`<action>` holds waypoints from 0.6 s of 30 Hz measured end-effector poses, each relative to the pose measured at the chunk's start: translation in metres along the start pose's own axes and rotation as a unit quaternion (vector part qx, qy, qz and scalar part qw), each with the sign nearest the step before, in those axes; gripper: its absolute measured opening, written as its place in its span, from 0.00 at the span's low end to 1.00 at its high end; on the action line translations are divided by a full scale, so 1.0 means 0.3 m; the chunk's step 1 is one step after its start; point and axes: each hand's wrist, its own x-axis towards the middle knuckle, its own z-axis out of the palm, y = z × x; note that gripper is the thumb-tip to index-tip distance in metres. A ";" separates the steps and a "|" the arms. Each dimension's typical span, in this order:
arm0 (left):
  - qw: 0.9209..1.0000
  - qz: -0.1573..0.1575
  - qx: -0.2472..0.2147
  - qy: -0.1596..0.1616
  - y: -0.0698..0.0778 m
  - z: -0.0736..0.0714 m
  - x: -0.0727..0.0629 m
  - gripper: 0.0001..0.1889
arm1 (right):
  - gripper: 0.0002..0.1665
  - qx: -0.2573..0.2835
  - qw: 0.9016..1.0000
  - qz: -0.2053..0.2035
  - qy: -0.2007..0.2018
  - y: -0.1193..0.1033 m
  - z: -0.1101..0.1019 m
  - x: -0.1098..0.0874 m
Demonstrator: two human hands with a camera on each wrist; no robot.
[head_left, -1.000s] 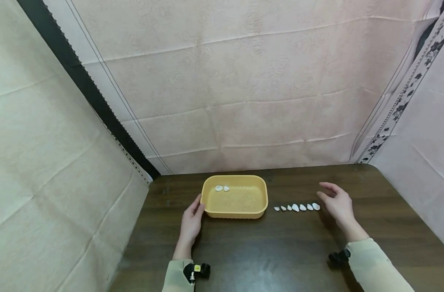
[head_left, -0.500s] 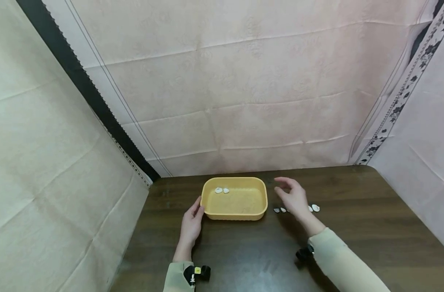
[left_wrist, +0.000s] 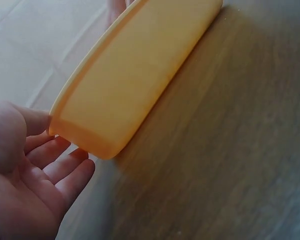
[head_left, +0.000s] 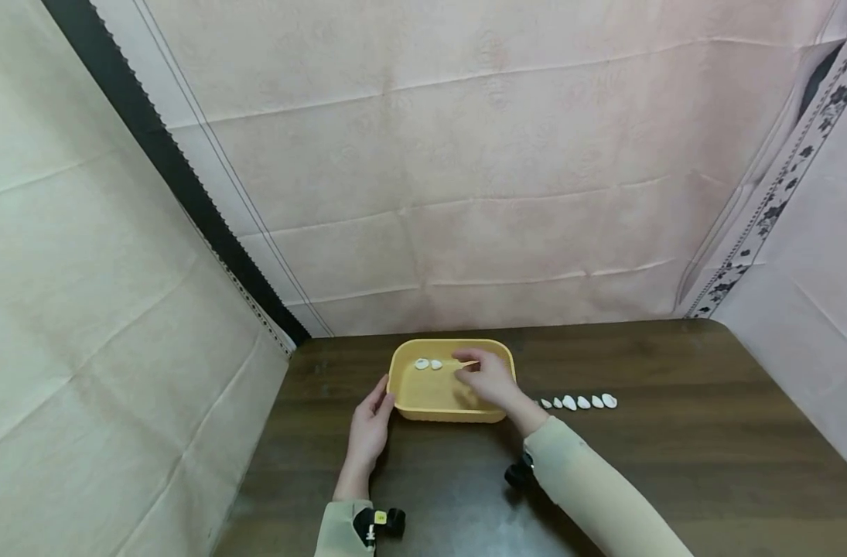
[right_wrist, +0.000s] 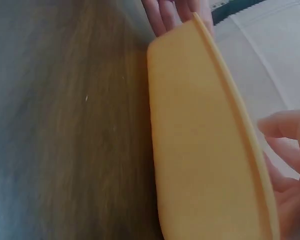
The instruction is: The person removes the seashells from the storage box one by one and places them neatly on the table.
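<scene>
A yellow plastic tray (head_left: 458, 394) stands on the dark wooden table, with two small white shell-like pieces (head_left: 421, 363) in its far left part. My left hand (head_left: 369, 425) holds the tray's left end, the thumb at the rim and the fingers under it against the outer wall, as the left wrist view shows. Over the right half of the tray is my right hand (head_left: 489, 379), its thumb and fingers bent toward each other. Whether it pinches anything I cannot tell. Right of the tray, a row of several similar white pieces (head_left: 569, 403) lies on the table, partly behind the right wrist.
The brown table (head_left: 451, 480) reaches back to a pale patterned cloth (head_left: 423, 193). More cloth hangs at the left (head_left: 117, 348) and right sides. Each wrist carries a small black camera.
My right hand has moved left from the right end of the row, across the white pieces, to above the tray. My left hand has stayed at the tray's left end.
</scene>
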 end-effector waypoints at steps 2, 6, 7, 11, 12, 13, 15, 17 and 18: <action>1.000 -0.003 0.006 0.002 0.000 -0.002 -0.002 0.26 | 0.22 0.000 1.000 0.020 -0.024 -0.006 0.025 0.024; 1.000 -0.004 0.013 0.004 0.000 -0.001 0.000 0.26 | 0.23 0.006 0.998 0.048 -0.033 0.006 0.068 0.061; 1.000 -0.003 0.013 0.003 0.000 -0.001 0.001 0.26 | 0.23 0.008 0.998 0.053 -0.032 0.012 0.078 0.070; 1.000 -0.001 0.009 0.003 0.003 0.000 0.007 0.26 | 0.24 -0.007 0.998 0.051 -0.031 0.036 0.117 0.102; 1.000 0.000 0.010 0.002 0.003 0.000 0.008 0.26 | 0.24 -0.014 0.998 0.049 -0.032 0.041 0.126 0.110; 1.000 0.000 0.009 0.002 0.003 0.000 0.009 0.26 | 0.24 -0.023 0.998 0.049 -0.031 0.046 0.134 0.116; 1.000 0.003 0.008 0.003 0.002 0.002 0.010 0.26 | 0.25 -0.039 0.998 0.045 -0.028 0.053 0.149 0.128; 1.000 0.005 0.007 0.002 0.003 0.004 0.010 0.26 | 0.25 -0.051 0.997 0.047 -0.023 0.056 0.162 0.138; 1.000 0.005 0.007 0.002 0.003 0.005 0.010 0.26 | 0.25 -0.058 0.997 0.044 -0.019 0.057 0.168 0.142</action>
